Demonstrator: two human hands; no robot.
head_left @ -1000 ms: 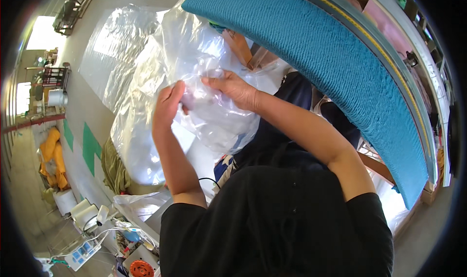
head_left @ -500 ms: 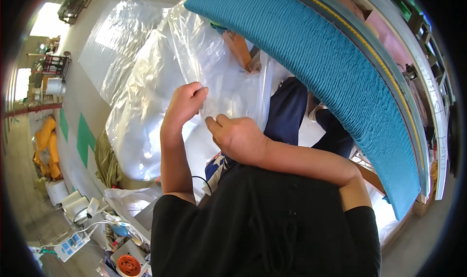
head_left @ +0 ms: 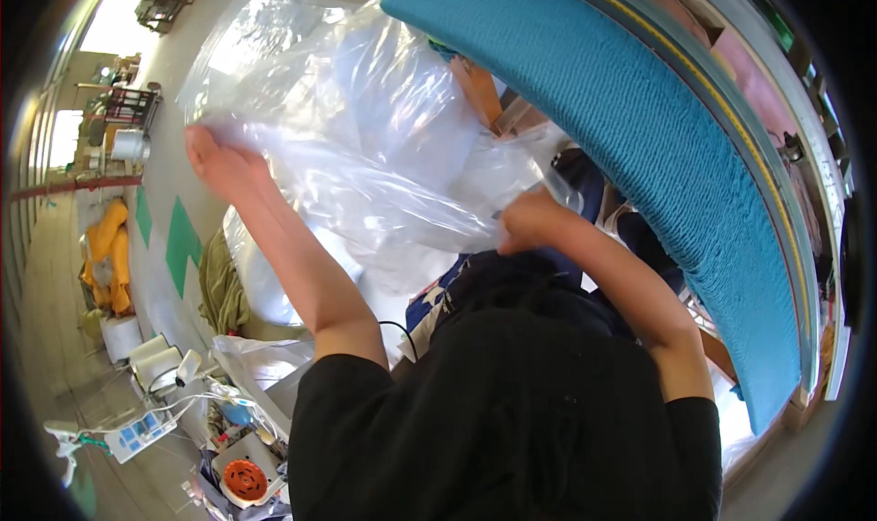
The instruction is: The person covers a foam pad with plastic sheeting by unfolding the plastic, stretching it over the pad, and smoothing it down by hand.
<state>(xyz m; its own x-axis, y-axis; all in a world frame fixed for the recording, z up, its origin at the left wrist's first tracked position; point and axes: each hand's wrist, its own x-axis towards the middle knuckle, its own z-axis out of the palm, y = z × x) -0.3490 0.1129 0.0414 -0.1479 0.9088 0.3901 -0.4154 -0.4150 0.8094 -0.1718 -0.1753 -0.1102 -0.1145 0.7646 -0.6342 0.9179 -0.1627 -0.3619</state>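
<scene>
Taking the view as a clock face, the black short-sleeved shirt (head_left: pixel 493 411) fills six o'clock. Just off the centre toward two o'clock, the right hand (head_left: pixel 534 219) is closed, pinching the near edge of a large, crinkled, clear plastic sheet (head_left: pixel 365 146). The left hand (head_left: pixel 219 160), out at ten o'clock, has its fingers curled round the sheet's left end; blur hides exactly how much film each hand has caught. The sheet spreads from the centre toward eleven o'clock, its near edge drawn out between the hands.

Beyond the right arm, a thick ribbed teal-blue cloth (head_left: pixel 594 110) curves from twelve to four o'clock, with a brown flat-sided piece (head_left: pixel 477 91) beneath its upper end, close to the plastic. A crumpled olive-green cloth (head_left: pixel 222 288) lies just below nine o'clock. Farther out are a round orange disc (head_left: pixel 245 480) at seven, a white power strip (head_left: pixel 140 435) at eight and heaped orange-yellow cloth (head_left: pixel 108 256) at nine.

The slick film could slide out of a shallow pinch, tear if the hands pull hard against each other, or snag on the brown piece's corner if swept right.
</scene>
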